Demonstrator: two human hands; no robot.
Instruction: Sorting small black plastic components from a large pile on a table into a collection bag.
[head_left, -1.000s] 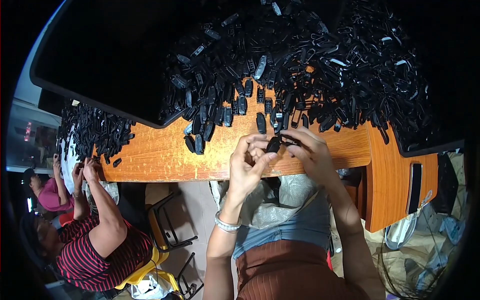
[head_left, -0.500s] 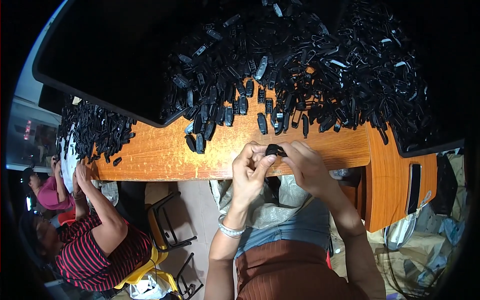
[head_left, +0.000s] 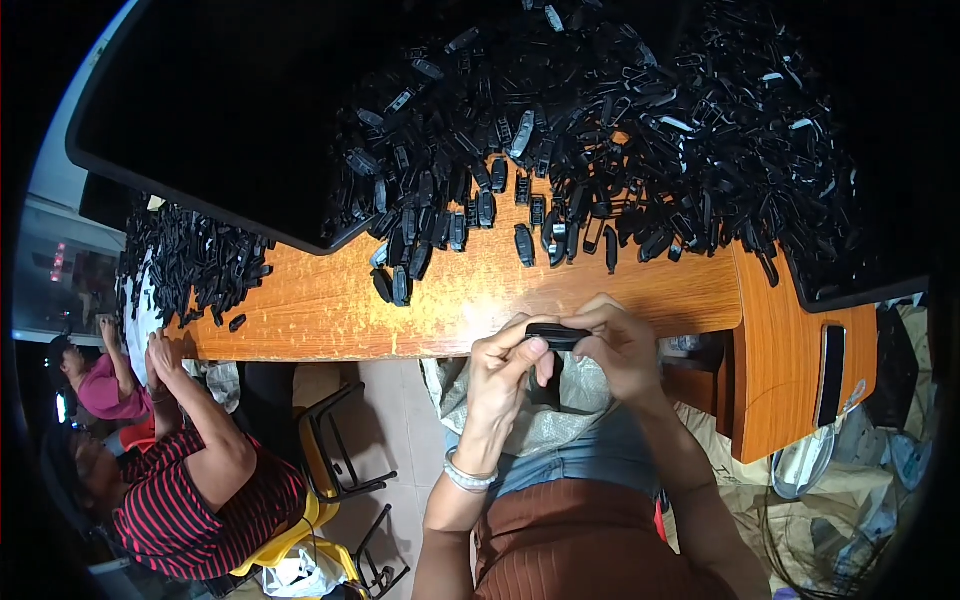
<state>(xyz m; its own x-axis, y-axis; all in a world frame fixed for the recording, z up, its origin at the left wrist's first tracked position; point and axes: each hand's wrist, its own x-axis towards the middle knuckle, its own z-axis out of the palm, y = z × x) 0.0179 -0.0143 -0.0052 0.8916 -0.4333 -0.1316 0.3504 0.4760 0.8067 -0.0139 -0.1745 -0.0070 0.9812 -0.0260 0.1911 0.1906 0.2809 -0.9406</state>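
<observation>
Just past the table's front edge, over my lap, both hands hold one small oblong black plastic casing [head_left: 556, 336], level and lengthwise between them. My left hand [head_left: 498, 378] pinches its left end, the thumb pressing on the near side. The right end sits in the fingers of my right hand [head_left: 622, 356], which partly cover it. Finer details of the casing are too dark to make out. Beyond my hands, loose black casings [head_left: 525, 245] of similar oblong shape lie at the near edge of a large heap, mixed with thin black frames [head_left: 593, 236].
The wooden table [head_left: 320, 310] carries the heap [head_left: 680, 130] and a second pile [head_left: 200, 265] at far left. A large dark panel [head_left: 200, 120] covers the upper left. A whitish woven sack [head_left: 540, 425] lies on my lap. A striped-shirted co-worker [head_left: 205, 500] sits left.
My hands have come slightly nearer to my body. The black casing, mostly hidden by fingers before, now shows lengthwise between them. The co-worker's arms have shifted a little.
</observation>
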